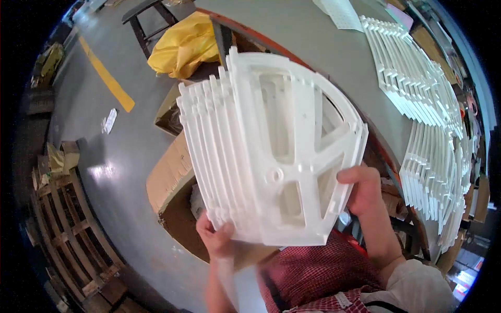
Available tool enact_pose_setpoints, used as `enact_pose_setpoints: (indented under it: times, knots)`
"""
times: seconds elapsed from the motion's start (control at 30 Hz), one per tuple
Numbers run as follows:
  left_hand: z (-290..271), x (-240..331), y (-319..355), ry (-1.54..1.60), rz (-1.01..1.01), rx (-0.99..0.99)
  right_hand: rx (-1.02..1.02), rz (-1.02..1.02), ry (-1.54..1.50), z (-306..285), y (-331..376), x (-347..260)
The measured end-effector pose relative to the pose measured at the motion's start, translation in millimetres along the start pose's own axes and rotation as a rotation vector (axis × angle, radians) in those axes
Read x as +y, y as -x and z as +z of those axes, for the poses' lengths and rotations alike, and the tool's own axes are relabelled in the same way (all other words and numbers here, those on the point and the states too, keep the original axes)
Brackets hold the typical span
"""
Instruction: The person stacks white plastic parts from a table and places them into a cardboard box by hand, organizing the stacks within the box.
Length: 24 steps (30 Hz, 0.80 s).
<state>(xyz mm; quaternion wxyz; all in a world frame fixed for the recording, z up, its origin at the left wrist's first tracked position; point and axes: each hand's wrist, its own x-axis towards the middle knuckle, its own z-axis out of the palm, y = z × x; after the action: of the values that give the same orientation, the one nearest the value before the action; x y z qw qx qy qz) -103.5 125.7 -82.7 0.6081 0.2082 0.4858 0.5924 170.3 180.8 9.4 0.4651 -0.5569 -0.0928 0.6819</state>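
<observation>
Between both hands I hold a stack of white plastic frames (303, 141), several nested together, with large cut-out openings and a curved upper right edge. My left hand (215, 237) grips the lower left corner of the stack, thumb on top and fingers tucked beneath. At the right edge my right hand (362, 188) is closed round the rim, its thumb lying on the front frame and its other fingers hidden behind. Below and behind the stack stands an open cardboard box (172, 177), partly covered by the frames; its contents are mostly hidden.
On the grey table (334, 47) to the right lie long rows of similar white plastic parts (417, 94) and a sheet of paper (342, 13). A yellow bag (185, 44) sits beside a dark stool (148, 21). Wooden pallets (78, 224) rest on the floor at left.
</observation>
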Motion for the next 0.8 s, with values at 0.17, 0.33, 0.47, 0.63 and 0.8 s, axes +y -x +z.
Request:
enact_pose_setpoints:
  times: [0.17, 0.33, 0.47, 0.63, 0.8]
  knots:
    - [-43.9, -34.1, 39.9, 0.023, -0.11, 0.036, 0.048, 0.097, -0.138, -14.4, -10.3, 69.5]
    - [-50.3, -48.2, 62.8, -0.023, -0.42, 0.04, 0.029, 0.073, -0.149, -54.0, -28.3, 131.3]
    - [-67.7, -88.0, 62.2, -0.032, -0.495, -0.272, -0.004, 0.057, -0.087, -86.4, -28.5, 153.0]
    - [-92.2, -127.0, 53.8, -0.242, -0.62, -0.586, -0.024, 0.164, -0.127, -100.7, -20.1, 164.9]
    - [-76.2, -110.8, 3.1, 0.02, -0.691, -0.299, 0.141, 0.212, -0.005, -139.0, -44.1, 207.4]
